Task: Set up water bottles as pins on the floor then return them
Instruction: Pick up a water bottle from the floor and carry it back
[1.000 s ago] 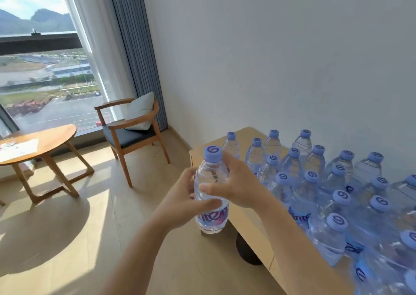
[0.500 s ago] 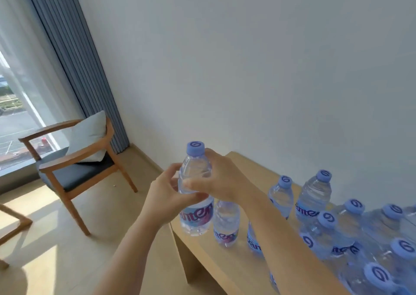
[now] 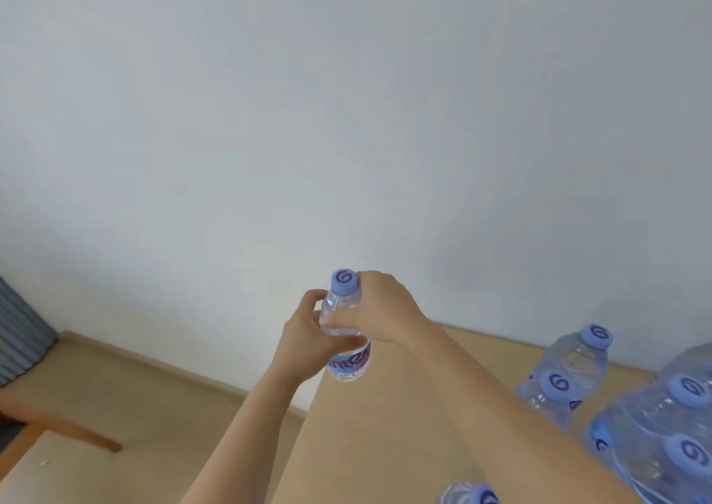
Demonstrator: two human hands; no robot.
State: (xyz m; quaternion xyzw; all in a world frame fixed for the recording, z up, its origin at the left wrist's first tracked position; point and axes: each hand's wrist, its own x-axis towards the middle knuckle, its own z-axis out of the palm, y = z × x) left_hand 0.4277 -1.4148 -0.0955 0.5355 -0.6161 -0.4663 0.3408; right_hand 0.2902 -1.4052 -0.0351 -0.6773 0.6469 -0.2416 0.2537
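A clear water bottle (image 3: 348, 365) with a blue cap and a pink-blue label stands upright at the far left corner of the wooden table (image 3: 385, 426). Both hands hold it. My left hand (image 3: 308, 334) wraps its body from the left. My right hand (image 3: 379, 311) grips its shoulder just under the cap. Whether the bottle's base touches the tabletop I cannot tell. Several more capped bottles (image 3: 578, 365) stand grouped on the table's right side, cut off by the frame edge.
A plain white wall (image 3: 346, 118) rises right behind the table. Wooden floor (image 3: 154, 407) lies to the left, with a chair leg (image 3: 77, 432) and a grey curtain (image 3: 19, 334) at the left edge. One bottle cap (image 3: 483, 496) shows at the bottom edge.
Both hands have carried the bottle from over the floor to the table's far left corner. The view swung right, so the window, chair and round table have left the frame.
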